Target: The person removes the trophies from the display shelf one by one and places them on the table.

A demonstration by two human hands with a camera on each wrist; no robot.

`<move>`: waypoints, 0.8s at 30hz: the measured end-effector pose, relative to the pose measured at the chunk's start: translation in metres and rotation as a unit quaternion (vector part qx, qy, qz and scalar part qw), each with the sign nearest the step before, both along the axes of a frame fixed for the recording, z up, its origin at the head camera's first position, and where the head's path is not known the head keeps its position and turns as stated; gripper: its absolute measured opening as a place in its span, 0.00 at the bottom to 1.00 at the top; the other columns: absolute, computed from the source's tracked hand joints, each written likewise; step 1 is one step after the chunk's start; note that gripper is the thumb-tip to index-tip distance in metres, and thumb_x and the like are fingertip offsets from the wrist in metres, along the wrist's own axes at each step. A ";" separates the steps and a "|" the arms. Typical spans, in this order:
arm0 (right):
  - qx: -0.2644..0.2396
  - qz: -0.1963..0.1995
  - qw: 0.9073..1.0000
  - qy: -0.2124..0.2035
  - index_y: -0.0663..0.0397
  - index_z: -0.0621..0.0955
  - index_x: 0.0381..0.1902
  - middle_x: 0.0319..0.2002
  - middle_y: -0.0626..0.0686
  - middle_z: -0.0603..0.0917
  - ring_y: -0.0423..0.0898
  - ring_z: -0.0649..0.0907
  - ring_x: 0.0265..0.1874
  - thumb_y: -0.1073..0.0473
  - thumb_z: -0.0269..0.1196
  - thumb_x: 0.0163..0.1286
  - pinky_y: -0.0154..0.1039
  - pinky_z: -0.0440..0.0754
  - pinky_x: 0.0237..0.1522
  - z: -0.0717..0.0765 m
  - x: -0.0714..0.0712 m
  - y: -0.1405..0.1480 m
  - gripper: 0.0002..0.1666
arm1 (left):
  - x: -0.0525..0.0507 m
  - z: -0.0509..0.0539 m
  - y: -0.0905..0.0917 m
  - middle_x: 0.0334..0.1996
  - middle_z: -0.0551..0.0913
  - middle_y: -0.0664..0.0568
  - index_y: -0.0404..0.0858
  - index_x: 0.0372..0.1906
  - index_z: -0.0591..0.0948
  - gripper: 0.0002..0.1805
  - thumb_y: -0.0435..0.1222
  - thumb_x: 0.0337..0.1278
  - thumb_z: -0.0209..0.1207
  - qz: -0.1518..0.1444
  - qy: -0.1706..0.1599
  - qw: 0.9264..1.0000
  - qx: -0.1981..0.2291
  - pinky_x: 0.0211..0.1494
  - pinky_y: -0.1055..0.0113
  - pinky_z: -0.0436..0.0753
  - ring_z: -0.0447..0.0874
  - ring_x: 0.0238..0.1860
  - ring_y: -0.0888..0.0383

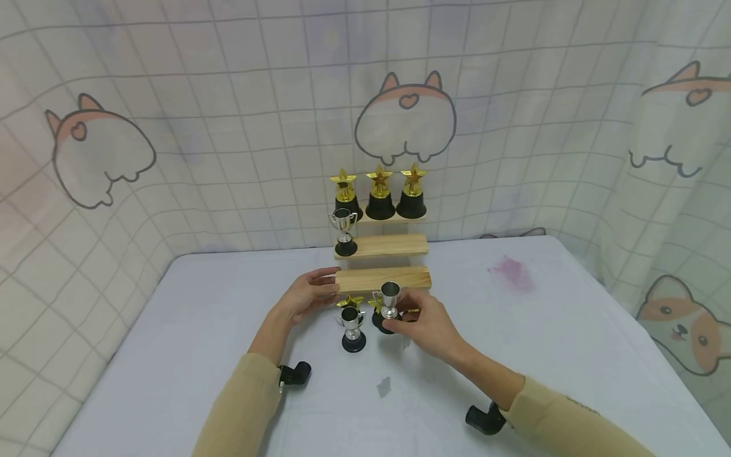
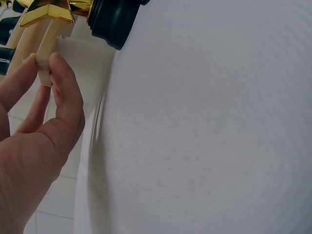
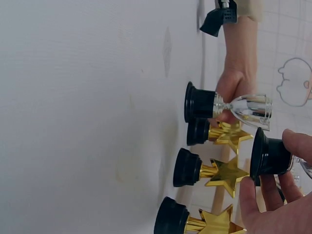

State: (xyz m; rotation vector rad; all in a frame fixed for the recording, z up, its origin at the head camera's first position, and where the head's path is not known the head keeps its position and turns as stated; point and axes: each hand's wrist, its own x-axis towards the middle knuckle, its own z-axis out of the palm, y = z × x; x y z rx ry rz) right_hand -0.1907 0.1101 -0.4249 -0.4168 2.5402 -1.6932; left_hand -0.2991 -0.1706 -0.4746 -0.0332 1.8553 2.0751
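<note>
My right hand (image 1: 428,324) pinches a silver cup trophy (image 1: 390,298) by its black base and stem, held above the table in front of the lowest wooden step (image 1: 384,279). In the right wrist view this trophy's base (image 3: 270,155) is off the table. My left hand (image 1: 311,293) grips the left end of the lowest step, thumb and fingers on the wood (image 2: 45,58). Another silver cup trophy (image 1: 353,330) stands on the table. Behind it are several gold star trophies (image 3: 226,175) in a row, partly hidden in the head view.
Three gold star trophies (image 1: 379,193) stand on the top step. One silver cup trophy (image 1: 345,231) is at the left end of the middle step (image 1: 394,244). A patterned curtain (image 1: 257,146) hangs behind the white table (image 1: 217,304).
</note>
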 end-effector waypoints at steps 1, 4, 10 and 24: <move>-0.001 0.001 1.000 0.000 0.53 0.83 0.43 0.42 0.49 0.85 0.51 0.83 0.46 0.61 0.77 0.60 0.37 0.86 0.48 -0.001 0.000 0.000 0.15 | 0.000 0.001 0.000 0.67 0.70 0.34 0.32 0.75 0.68 0.32 0.23 0.68 0.61 -0.002 0.001 1.000 0.001 0.58 0.59 0.85 0.79 0.58 0.45; -0.003 0.006 1.000 -0.002 0.54 0.83 0.43 0.42 0.49 0.86 0.51 0.84 0.43 0.62 0.77 0.60 0.36 0.86 0.44 -0.005 0.001 -0.001 0.16 | 0.000 0.001 0.000 0.67 0.70 0.34 0.32 0.75 0.67 0.32 0.23 0.68 0.60 -0.004 0.004 1.000 0.006 0.59 0.59 0.85 0.79 0.57 0.45; 0.010 0.002 1.000 -0.015 0.53 0.83 0.41 0.40 0.48 0.87 0.50 0.85 0.37 0.61 0.77 0.59 0.34 0.84 0.38 -0.015 0.001 -0.003 0.15 | -0.002 0.001 0.000 0.67 0.70 0.33 0.31 0.75 0.66 0.33 0.22 0.68 0.60 -0.007 0.002 1.000 0.015 0.60 0.58 0.84 0.80 0.57 0.45; 0.027 0.000 1.000 -0.016 0.56 0.83 0.41 0.39 0.50 0.87 0.46 0.85 0.35 0.59 0.77 0.59 0.35 0.85 0.38 -0.030 -0.004 -0.002 0.16 | 0.000 0.000 0.000 0.66 0.72 0.34 0.32 0.74 0.68 0.32 0.22 0.67 0.61 0.002 -0.005 1.000 0.014 0.57 0.59 0.86 0.80 0.57 0.45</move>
